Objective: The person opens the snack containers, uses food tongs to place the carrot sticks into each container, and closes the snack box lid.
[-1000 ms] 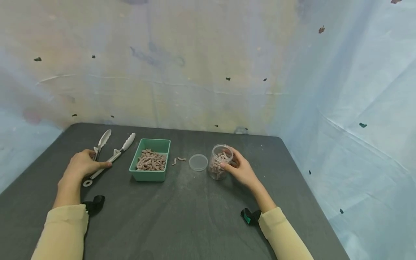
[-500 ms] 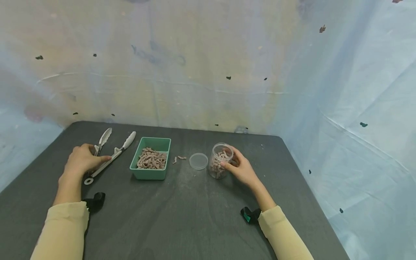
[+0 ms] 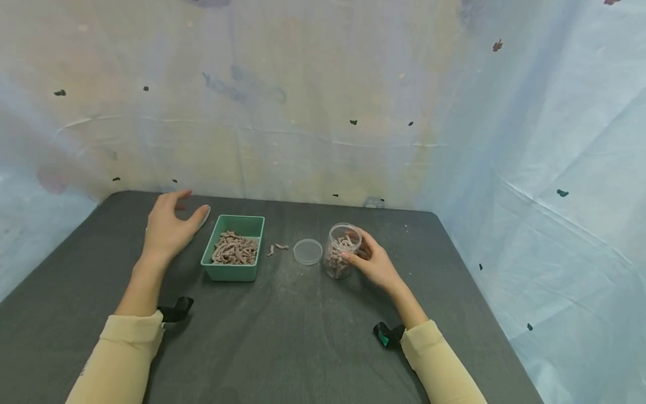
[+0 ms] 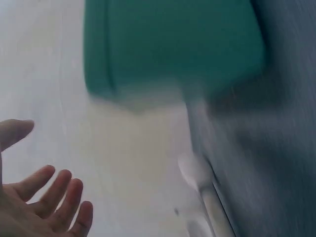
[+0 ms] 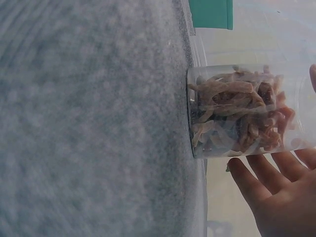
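Note:
My left hand (image 3: 169, 227) is in the air at the far left of the table, thumb and fingers spread apart with nothing between them. In the head view it covers most of the tongs, leaving one pale tip (image 3: 205, 217) showing; in the left wrist view the tongs (image 4: 216, 210) lie apart from the fingers. My right hand (image 3: 375, 266) grips a clear plastic jar (image 3: 330, 247) standing upright, thumb on one side and fingers on the other. Brownish-grey strips (image 5: 237, 108) fill much of the uncapped jar.
Left of centre stands a green rectangular tray (image 3: 229, 274) holding a pile of similar strips (image 3: 234, 249). A few loose strips (image 3: 281, 247) lie beside it. Next to the jar rests a clear round lid (image 3: 308, 252). Plastic sheeting (image 3: 323, 101) rises behind the table.
My left hand has let go of the tongs and moved up and to the right over them, fingers parted. The right hand and jar have stayed in place.

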{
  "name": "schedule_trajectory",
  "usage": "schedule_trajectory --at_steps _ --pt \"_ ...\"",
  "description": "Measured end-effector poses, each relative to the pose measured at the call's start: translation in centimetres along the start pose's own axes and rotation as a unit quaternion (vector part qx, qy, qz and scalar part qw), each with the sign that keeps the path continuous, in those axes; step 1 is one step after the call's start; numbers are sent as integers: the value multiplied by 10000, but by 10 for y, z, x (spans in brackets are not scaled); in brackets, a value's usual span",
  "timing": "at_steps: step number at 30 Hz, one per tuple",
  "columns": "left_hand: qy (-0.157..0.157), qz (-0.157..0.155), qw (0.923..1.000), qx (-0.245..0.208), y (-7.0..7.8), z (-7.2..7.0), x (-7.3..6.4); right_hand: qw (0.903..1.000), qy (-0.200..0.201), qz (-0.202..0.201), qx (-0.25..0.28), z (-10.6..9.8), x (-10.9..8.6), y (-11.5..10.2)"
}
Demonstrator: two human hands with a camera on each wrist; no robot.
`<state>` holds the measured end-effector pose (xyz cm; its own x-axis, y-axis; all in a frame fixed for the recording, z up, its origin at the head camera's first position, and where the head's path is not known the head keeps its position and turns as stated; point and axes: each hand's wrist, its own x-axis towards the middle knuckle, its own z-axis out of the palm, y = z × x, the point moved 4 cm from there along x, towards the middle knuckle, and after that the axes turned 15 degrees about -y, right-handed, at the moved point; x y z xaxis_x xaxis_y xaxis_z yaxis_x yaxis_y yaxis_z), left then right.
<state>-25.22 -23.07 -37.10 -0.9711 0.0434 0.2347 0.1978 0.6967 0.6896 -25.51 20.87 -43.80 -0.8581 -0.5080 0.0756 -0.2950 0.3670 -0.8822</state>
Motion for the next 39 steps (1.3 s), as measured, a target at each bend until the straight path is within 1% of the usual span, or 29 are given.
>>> schedule_trajectory --at_steps 3,5,11,13,17,19,23,25,27,30,32,34,36,39 --pt "-87 440 9990 4 24 16 5 10000 -4 11 32 0 0 -1" --pt "-232 655 9976 -26 37 27 9 9999 -33 28 95 1 0 -4" --pt "-767 1068 9911 -207 68 61 19 9999 -132 79 4 3 -9 -35" --pt "-922 1165 9884 -302 75 73 22 9999 -121 89 16 3 -7 -31" --pt "-1225 1270 9832 -464 87 98 27 9999 -54 44 86 4 0 -10" --pt "-1386 1253 9808 -555 91 111 29 9999 -34 26 101 4 3 -2" --pt "-1616 1124 9782 -660 95 134 33 10000 -15 -27 95 4 4 2" --pt "-1756 1065 9768 -604 96 146 36 9999 8 -43 95 4 4 3" --pt "-1971 1017 9736 -533 95 157 38 9999 15 -39 97 5 3 1" --pt "-2390 918 9658 -399 92 170 39 9998 -41 21 187 6 -3 -16" --pt "-2692 839 9589 -310 90 177 37 9997 -94 77 227 6 -7 -28" --pt "-2966 827 9512 -203 89 183 37 9995 -130 117 252 5 -10 -40" --pt "-3171 831 9448 -33 89 188 36 9996 -135 125 213 6 -11 -42" --pt "-3386 814 9369 321 88 195 35 9996 -132 111 212 7 -10 -43"
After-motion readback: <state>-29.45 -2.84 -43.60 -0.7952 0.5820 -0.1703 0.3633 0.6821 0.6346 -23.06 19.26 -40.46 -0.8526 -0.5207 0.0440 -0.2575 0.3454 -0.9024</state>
